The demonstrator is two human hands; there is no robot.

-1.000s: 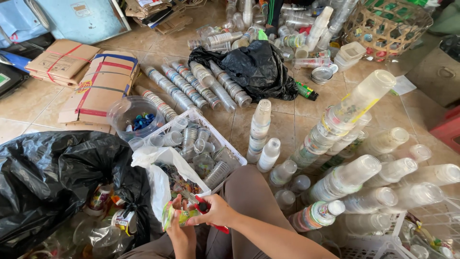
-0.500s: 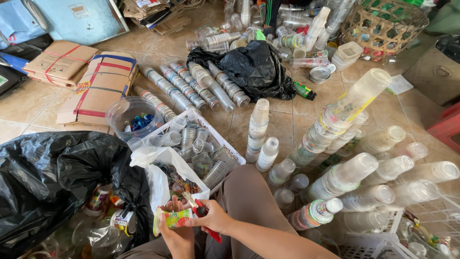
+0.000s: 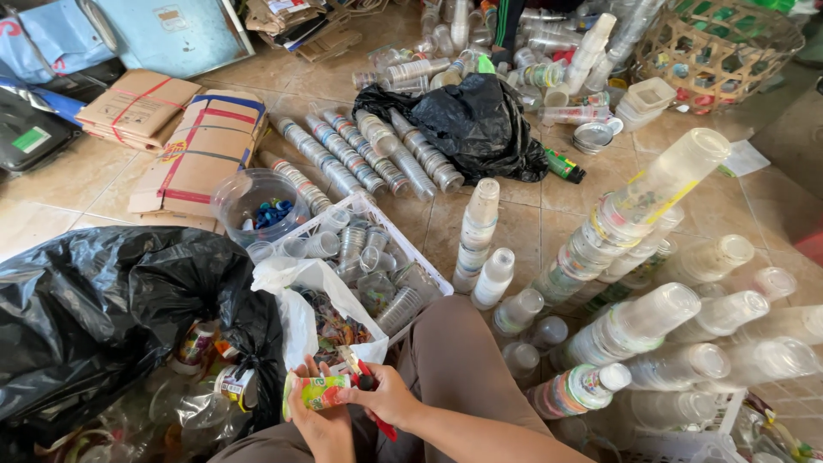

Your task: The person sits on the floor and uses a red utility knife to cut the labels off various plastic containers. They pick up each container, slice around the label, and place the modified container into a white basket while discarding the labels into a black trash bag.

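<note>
I hold a small plastic cup [image 3: 315,393] with a green and yellow printed label low in front of me, just above my lap. My left hand [image 3: 319,420] is wrapped around its underside, fingers closed on it. My right hand [image 3: 386,399] comes across from the other side, thumb and fingers pinched at the cup's mouth end, and it also grips a red-handled tool [image 3: 375,401] whose end sticks out below my palm; I cannot tell whether it is a cutter or scissors.

Right above the cup sits an open white plastic bag [image 3: 300,296], partly filled with what look like colourful peeled lids and label scraps. To its left a large black rubbish bag [image 3: 94,309] gapes open, and inside it I see more cups with labels on, so I judge a good heap remains to be worked through.

On the tiled floor [image 3: 86,189] to my right, long nested stacks of clear cups [image 3: 634,321] lie side by side, and a few shorter stacks stand upright near my knee. A white basket [image 3: 377,257] beside the white bag holds more bare cups, and a clear tub [image 3: 257,201] holds blue caps. From these piles I judge that much sorting is done, yet the black bag says plenty is left.
</note>
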